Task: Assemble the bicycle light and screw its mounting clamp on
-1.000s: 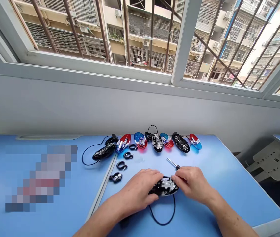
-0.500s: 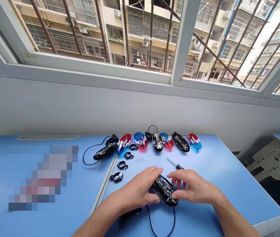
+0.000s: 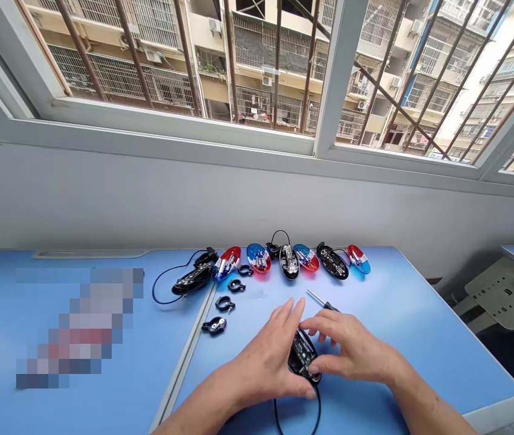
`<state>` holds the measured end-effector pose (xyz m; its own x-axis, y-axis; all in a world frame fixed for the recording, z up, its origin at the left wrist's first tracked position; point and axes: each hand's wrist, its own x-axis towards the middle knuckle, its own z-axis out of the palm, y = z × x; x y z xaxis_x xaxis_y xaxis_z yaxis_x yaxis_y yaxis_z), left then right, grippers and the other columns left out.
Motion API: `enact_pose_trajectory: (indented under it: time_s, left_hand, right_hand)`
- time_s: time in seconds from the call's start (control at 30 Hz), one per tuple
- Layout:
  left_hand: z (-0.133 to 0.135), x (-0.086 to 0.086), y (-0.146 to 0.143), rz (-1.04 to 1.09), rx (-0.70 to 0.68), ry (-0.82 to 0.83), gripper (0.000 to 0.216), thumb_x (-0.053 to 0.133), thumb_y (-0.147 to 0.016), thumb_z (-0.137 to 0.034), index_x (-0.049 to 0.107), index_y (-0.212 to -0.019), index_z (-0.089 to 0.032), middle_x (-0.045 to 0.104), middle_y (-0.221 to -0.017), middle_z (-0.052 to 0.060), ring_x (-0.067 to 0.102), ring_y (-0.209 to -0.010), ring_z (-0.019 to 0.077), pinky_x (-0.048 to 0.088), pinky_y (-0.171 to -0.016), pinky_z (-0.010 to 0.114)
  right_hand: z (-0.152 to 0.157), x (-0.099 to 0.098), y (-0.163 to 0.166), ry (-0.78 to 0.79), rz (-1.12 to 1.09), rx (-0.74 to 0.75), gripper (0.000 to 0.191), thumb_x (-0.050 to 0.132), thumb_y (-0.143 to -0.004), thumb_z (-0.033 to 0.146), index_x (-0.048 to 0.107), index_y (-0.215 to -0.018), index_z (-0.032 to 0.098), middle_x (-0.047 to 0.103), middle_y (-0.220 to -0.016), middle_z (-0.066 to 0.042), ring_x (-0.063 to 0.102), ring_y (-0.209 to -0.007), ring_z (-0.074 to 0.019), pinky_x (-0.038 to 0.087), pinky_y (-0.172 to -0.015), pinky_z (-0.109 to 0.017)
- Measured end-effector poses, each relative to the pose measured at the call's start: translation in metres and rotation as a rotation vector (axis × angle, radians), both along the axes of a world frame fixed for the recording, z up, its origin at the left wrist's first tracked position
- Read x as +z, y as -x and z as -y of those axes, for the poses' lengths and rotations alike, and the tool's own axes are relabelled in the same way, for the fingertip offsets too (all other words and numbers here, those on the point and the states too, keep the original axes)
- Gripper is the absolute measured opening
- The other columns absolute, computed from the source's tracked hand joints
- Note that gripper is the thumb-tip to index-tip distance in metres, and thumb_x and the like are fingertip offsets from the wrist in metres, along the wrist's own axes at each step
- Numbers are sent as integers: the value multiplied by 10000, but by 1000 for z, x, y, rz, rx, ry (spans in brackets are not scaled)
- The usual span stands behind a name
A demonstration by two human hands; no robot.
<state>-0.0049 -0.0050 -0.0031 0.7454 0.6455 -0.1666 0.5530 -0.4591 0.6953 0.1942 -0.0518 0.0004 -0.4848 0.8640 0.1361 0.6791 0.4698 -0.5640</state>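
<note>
A black oval bike-light housing (image 3: 302,353) with a circuit board showing inside lies on the blue table, its black cable (image 3: 319,411) looping out at the near end. My left hand (image 3: 272,356) curves round its left side, thumb at the near end and long fingers stretched past the far end. On the right, my right hand (image 3: 351,350) has its thumb on the board's near edge and its curled fingers at the far end. Part of the housing is hidden under my hands. Just beyond my right fingers rests a screwdriver (image 3: 324,300) with a dark handle.
Along the back stand black housings (image 3: 333,261) and red-and-blue covers (image 3: 259,258) with batteries. Several black ring clamps (image 3: 224,303) line the table seam on the left. A blurred patch (image 3: 84,329) covers something farther left. Behind is a wall under barred windows.
My left hand has shifted right and farther over the housing, its fingers more raised. The housing has turned slightly more upright in view. My right hand has barely moved.
</note>
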Motion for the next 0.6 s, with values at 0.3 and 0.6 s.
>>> enact_pose_trajectory:
  time_s: [0.3, 0.6]
  left_hand:
    - [1, 6, -3, -73, 168, 9, 1197, 792, -513, -365, 122, -1461, -76, 59, -1533, 242, 55, -1416, 339, 154, -1132, 497]
    - [4, 14, -1, -62, 110, 135, 1183, 752, -562, -326, 39, -1465, -51, -39, -1540, 227, -35, -1415, 334, 124, -1145, 468]
  right_hand:
    - [-1, -6, 1, -71, 40, 15, 569, 688, -778, 379, 490, -1295, 246, 575, -1024, -62, 555, -849, -181, 497, -709, -309]
    - [0, -7, 5, -151, 13, 0, 463, 610, -827, 296, 500, -1271, 222, 572, -1051, -78, 550, -868, -194, 504, -711, -341]
